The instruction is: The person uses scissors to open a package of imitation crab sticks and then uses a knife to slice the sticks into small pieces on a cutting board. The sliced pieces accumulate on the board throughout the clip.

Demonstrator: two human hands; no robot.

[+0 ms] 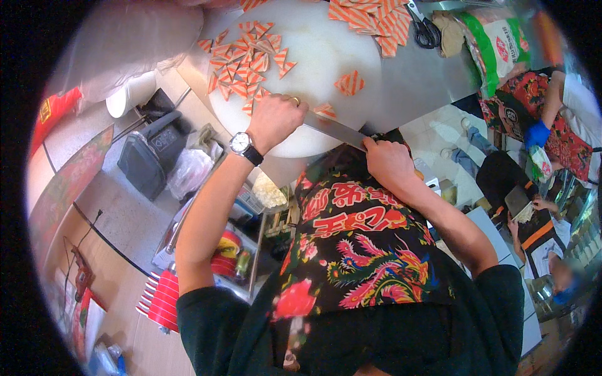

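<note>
On a round white cutting board (305, 42), my left hand (280, 115), with a ring and a wristwatch, is closed around one end of a long metal knife blade (334, 130). The fingers of my right hand (390, 160) hold the blade's other end near the board's lower edge. Which end has the handle is hidden. An orange-and-white striped piece (324, 111) lies against the blade's far side. Another striped piece (350, 83) lies farther up. Many small striped triangles (244, 61) are scattered at the left, and a pile of larger striped pieces (371, 21) lies at the upper right.
Black-handled scissors (427, 34), a beige cloth (447, 34) and a green-and-white plastic bag (501, 47) lie on the metal counter (423, 77). A grey bin (153, 150) stands at the left. Co-workers are at the right, one with a blue glove (537, 135).
</note>
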